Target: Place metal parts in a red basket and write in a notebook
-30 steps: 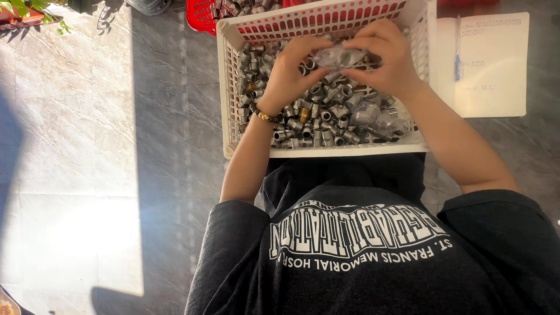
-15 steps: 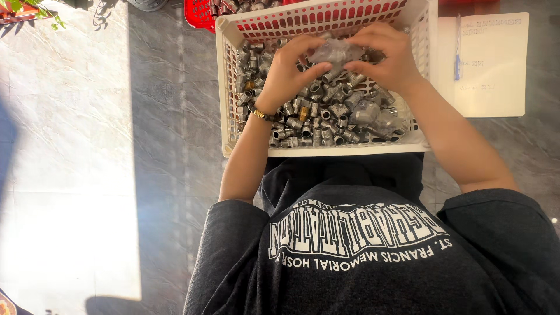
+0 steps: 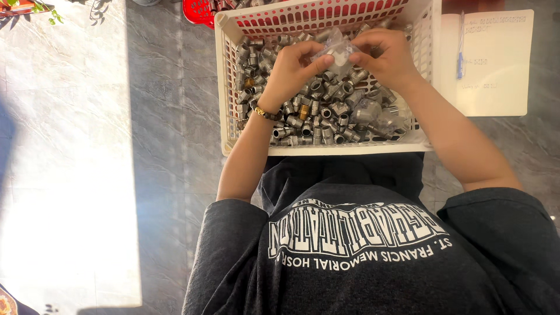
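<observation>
A white plastic basket (image 3: 224, 87) holds several small metal pipe fittings (image 3: 318, 119). Over it, my left hand (image 3: 291, 73) and my right hand (image 3: 385, 55) both grip a small clear plastic bag (image 3: 335, 49) with a metal fitting inside. The bag hangs between my fingertips just above the heap. A gold bracelet (image 3: 265, 114) circles my left wrist. A few more filled clear bags (image 3: 379, 116) lie in the basket's right side.
An open notebook (image 3: 496, 64) with a blue pen (image 3: 461, 49) lies right of the basket. A red basket (image 3: 198, 11) of fittings stands behind it. The floor is grey tile, with a bright sunlit patch (image 3: 64, 163) at left. My dark shirt fills the lower view.
Both hands stay on the bag above the heap; their fingers have shifted slightly around it. The view has moved a little.
</observation>
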